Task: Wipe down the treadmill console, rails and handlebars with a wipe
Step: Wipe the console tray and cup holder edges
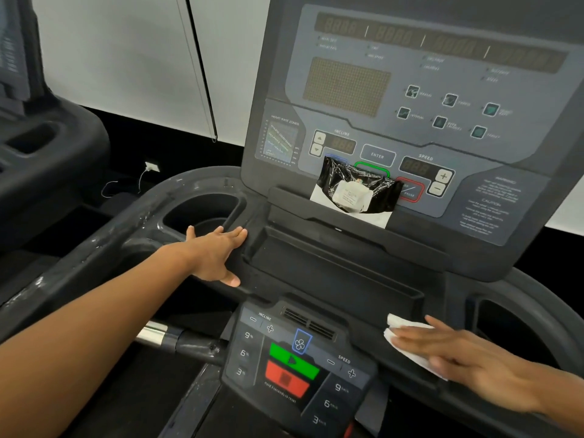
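Right hand (467, 355) flat, fingers spread, pressing the white wipe (410, 346) onto the console ledge (363, 298) beside the lower keypad (297, 365). Left hand (215, 251) open, palm down, holding nothing, by the empty cup holder (202, 213). A black wipe packet (357, 188) leans in the tray. Buttons read ENTER, SPEED, INCLINE.

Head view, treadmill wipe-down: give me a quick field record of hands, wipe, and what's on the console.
left hand: flat on the console deck, beside the left cup holder, holding nothing
right hand: palm down, pressing the wipe onto the deck
wipe: white, under the right hand's fingers, right of the lower keypad
lower keypad: green and red buttons, uncovered
wipe packet: black and white, propped on the upper console's ledge, covering some buttons
upper display: dark
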The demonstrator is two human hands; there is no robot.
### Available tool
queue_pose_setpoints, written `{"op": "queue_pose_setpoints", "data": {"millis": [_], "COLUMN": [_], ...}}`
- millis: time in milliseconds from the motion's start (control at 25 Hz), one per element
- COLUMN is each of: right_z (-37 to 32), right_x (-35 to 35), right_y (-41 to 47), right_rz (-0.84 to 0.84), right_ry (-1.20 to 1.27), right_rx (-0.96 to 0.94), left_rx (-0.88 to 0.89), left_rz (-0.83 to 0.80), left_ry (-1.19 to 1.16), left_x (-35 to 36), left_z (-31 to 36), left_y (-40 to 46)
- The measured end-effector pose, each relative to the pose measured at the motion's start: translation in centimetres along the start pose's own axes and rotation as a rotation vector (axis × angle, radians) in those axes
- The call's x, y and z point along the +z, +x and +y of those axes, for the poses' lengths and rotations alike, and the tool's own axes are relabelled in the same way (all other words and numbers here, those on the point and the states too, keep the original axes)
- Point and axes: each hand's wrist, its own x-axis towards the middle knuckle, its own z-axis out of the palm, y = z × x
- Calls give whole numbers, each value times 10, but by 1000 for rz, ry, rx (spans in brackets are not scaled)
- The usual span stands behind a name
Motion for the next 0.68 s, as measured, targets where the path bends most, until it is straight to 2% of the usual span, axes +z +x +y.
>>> {"op": "queue_pose_setpoints", "data": {"millis": [200, 280, 360, 680], "right_z": [-19, -23, -21, -18], "right_x": [16, 12, 2, 11], "right_y": [35, 66, 80, 2], "right_rz": [-51, -28, -17, -37], "right_ry": [-188, -134, -47, -389], "right_rx": [-76, -82, -7, -43], "left_rx": [-30, -44, -54, -80], "left_rz": [-5, 0, -1, 6], "left_ry": [78, 98, 104, 162], "left_x": [-3, -3, -3, 1], "left_z": [8, 9, 9, 6], "left_y": [3, 3, 2, 7]}}
